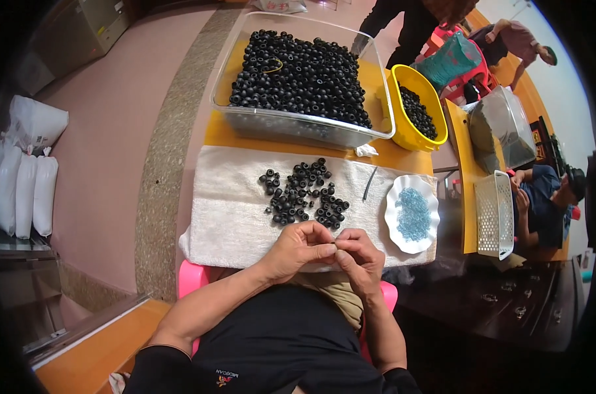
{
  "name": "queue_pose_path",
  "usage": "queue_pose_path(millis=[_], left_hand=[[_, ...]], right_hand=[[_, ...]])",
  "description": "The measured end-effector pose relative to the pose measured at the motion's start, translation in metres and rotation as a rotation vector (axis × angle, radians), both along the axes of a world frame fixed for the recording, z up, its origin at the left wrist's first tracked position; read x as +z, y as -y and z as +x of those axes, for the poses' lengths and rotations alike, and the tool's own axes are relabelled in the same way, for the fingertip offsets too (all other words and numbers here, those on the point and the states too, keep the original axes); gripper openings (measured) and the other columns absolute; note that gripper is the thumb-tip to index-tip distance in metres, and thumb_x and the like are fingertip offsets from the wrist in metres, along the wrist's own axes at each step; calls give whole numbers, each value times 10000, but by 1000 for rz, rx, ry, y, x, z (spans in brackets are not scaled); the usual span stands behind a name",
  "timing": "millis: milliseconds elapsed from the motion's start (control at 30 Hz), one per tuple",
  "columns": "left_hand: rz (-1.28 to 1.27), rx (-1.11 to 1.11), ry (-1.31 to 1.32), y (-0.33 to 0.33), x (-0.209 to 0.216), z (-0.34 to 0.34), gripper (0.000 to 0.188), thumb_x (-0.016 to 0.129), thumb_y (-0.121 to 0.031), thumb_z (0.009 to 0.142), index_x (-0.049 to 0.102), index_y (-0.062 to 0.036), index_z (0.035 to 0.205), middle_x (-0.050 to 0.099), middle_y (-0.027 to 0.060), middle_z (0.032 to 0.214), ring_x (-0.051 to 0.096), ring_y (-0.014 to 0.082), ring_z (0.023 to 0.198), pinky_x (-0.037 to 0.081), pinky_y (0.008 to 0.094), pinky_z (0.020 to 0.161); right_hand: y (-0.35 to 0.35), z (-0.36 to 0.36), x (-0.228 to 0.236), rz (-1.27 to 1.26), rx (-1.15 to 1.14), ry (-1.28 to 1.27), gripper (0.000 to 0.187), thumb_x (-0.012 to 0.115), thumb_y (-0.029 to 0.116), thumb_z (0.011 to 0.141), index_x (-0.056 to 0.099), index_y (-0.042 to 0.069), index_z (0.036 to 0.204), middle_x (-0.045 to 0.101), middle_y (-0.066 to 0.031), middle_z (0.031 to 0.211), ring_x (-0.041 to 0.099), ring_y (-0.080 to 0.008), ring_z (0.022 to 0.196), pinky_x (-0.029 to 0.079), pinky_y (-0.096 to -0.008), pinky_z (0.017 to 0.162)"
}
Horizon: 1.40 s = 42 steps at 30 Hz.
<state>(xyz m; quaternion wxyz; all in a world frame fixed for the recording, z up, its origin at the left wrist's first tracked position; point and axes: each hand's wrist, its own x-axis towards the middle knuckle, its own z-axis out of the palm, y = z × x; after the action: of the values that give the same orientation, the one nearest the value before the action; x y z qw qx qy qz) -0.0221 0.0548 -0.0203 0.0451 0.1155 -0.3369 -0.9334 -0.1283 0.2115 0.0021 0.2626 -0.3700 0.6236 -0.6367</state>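
Observation:
My left hand (302,248) and my right hand (359,260) meet at the near edge of a white towel (225,197), fingertips pinched together. Whatever sits between them is too small and too covered to name. Just beyond my fingers lies a loose spread of small black ring-shaped parts (304,194), each with a hole. To the right, a white scalloped plate (392,217) holds many tiny clear bluish pieces (413,215). A short thin dark strip (370,184) rests on the towel between the black parts and the plate.
A clear plastic bin (298,121) full of black parts stands behind the towel, beside a yellow basin (403,134) holding more. A white perforated basket (495,217) is at the right, near a seated person (546,200). White sacks (25,190) stand far left.

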Motion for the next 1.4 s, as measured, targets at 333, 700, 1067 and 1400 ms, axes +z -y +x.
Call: queue_pose_path(millis=[333, 700, 1067, 1400], left_hand=[[-23, 63, 42, 8, 1, 23, 145, 681, 21, 894, 618, 4, 1023, 647, 64, 954, 675, 147, 855, 591, 288, 803], [-49, 85, 40, 13, 3, 29, 136, 681, 18, 890, 623, 13, 1013, 658, 70, 966, 676, 147, 853, 579, 282, 805], [-48, 122, 23, 15, 1, 28, 123, 700, -12, 890, 640, 10, 995, 671, 73, 941, 678, 145, 831, 577, 281, 783], [-72, 137, 46, 15, 2, 27, 119, 711, -22, 887, 650, 10, 984, 681, 75, 914, 682, 144, 808, 580, 272, 764]], right_hand=[[66, -34, 20, 168, 28, -836, 180, 718, 42, 791, 672, 55, 966, 675, -78, 962, 611, -280, 862, 505, -364, 758], [98, -27, 10, 496, 35, -1237, 121, 689, 94, 760, 699, 80, 880, 667, -38, 866, 585, -250, 835, 499, -369, 757], [88, -32, 17, 295, -16, -1051, 179, 692, -3, 778, 672, 50, 948, 677, -104, 921, 634, -301, 849, 527, -382, 742], [64, -40, 7, 218, -54, -583, 111, 645, -16, 911, 657, 3, 1020, 678, -83, 947, 648, -120, 895, 522, -252, 775]])
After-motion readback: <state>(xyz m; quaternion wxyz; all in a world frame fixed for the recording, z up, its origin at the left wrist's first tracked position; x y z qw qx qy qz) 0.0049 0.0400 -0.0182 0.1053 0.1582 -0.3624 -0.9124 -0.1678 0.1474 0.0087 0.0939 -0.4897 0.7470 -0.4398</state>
